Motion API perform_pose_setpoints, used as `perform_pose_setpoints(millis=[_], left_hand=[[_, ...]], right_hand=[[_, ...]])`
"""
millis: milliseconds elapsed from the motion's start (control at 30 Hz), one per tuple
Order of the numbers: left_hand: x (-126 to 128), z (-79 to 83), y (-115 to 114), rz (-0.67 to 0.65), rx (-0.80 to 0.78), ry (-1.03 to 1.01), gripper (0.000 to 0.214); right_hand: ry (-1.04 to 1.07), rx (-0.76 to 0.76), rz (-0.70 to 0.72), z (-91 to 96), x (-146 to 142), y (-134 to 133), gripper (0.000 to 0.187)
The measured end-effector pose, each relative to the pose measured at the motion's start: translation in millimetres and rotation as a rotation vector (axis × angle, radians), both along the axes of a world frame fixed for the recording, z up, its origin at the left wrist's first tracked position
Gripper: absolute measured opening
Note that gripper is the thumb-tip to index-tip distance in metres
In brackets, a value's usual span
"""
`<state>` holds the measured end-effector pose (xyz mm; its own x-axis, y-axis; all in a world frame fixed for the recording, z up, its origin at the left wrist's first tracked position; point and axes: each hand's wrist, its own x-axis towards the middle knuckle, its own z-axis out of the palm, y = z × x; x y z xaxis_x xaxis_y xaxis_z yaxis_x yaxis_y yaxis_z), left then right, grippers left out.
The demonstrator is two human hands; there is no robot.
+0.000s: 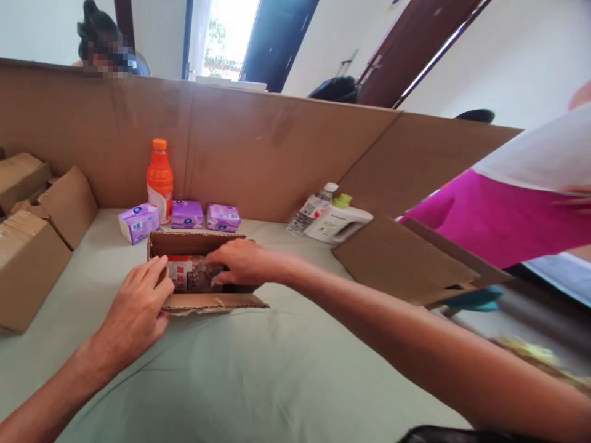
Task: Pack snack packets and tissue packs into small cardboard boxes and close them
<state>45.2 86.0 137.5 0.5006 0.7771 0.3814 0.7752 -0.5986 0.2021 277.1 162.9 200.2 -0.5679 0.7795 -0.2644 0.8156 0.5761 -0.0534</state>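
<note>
An open cardboard box [217, 301] stands on the green cloth in front of me. My left hand [141, 298] is closed on its left end, with the fingers bent over the rim. Inside the box lies a clear package [182, 275] with a red and white label and brown contents; its exact kind does not show. My right hand [240, 263] reaches into the box from the right. Its fingers are closed on the right end of the package, and part of the fingertips is hidden.
Behind the box stand an orange drink bottle [159, 178] and purple tissue packs [187, 215]. A clear water bottle [307, 212] and a white jug [339, 223] lean farther right. Cardboard boxes [37, 264] fill the left; a cardboard wall [258, 141] runs behind. A person [521, 203] is at right.
</note>
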Motion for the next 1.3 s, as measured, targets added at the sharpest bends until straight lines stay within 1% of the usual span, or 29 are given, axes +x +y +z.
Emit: perform_pose_setpoints(millis=[67,100,167,200,267,300,367,400,433,467,500,567,667,733,800,900,967,1000,1067,1133,1200,1267,1300], left_hand=[[-4,-4.3,-4,0.017,0.100,-0.064,0.022],[-7,-6.9,-7,0.040,0.147,-0.105,0.024],[-13,-13.4,-13,0.112,0.195,-0.194,0.035],[-17,-17.2,-15,0.150,0.190,-0.236,0.042],[-21,-25.5,-16,0.221,0.126,-0.317,0.057],[-23,-29.5,-14,0.252,0.071,-0.354,0.064],[-22,-36.7,-7,0.286,-0.047,-0.418,0.076],[-20,-39.5,-3,0.287,-0.099,-0.445,0.081],[-18,-41.6,3,0.277,-0.138,-0.464,0.084],[-16,-43.0,8,0.261,-0.155,-0.478,0.085],[-15,-43.7,13,0.242,-0.153,-0.486,0.083],[-14,-43.3,21,0.204,-0.093,-0.467,0.068],[-17,-39.8,26,0.147,0.080,-0.394,0.044],[-19,-37.3,27,0.122,0.154,-0.370,0.035],[-20,-36.8,28,0.091,0.168,-0.375,0.029],[-18,-41.1,29,0.030,0.166,-0.390,0.027],[-17,-45.9,29,0.000,0.191,-0.403,0.025],[-17,-48.2,28,-0.011,0.204,-0.411,0.023],[-16,-51.5,27,-0.034,0.216,-0.432,0.019],[-15,-52.7,27,-0.053,0.213,-0.450,0.023],[-14,-52.0,27,-0.071,0.196,-0.453,0.032],[-15,-50.7,28,-0.081,0.167,-0.442,0.038],[-15,-50.3,28,-0.077,0.145,-0.441,0.038]], right_hand=[[-0.038,-0.008,0.014,-0.1,2,-3,0.023],[0.006,0.004,0.016,0.7,7,-5,0.024],[0.210,0.077,0.003,3.3,27,-15,0.027],[0.339,0.132,-0.030,4.0,41,-21,0.028],[0.554,0.227,-0.144,1.0,71,-34,0.035],[0.606,0.246,-0.204,-3.8,85,-39,0.042],[0.644,0.211,-0.266,-20.2,103,-47,0.064],[0.647,0.172,-0.263,-31.0,106,-50,0.074],[0.649,0.133,-0.244,-42.4,105,-51,0.081],[0.651,0.104,-0.211,-53.7,102,-51,0.083],[0.653,0.097,-0.170,-64.2,96,-50,0.081],[0.651,0.146,-0.095,-81.0,85,-48,0.069],[0.672,0.256,-0.043,-94.2,77,-43,0.058],[0.690,0.271,-0.023,-95.5,80,-41,0.056],[0.676,0.243,0.013,-90.3,87,-40,0.057],[0.618,0.113,0.074,-71.1,100,-34,0.071],[0.626,0.024,0.097,-55.7,105,-25,0.081],[0.648,-0.005,0.095,-49.5,105,-19,0.083],[0.694,-0.019,0.058,-43.7,99,-5,0.078],[0.712,0.031,-0.009,-47.3,87,9,0.068],[0.724,0.132,-0.075,-56.4,73,22,0.058],[0.751,0.296,-0.139,-64.5,63,32,0.051],[0.763,0.391,-0.176,-66.6,60,35,0.051]])
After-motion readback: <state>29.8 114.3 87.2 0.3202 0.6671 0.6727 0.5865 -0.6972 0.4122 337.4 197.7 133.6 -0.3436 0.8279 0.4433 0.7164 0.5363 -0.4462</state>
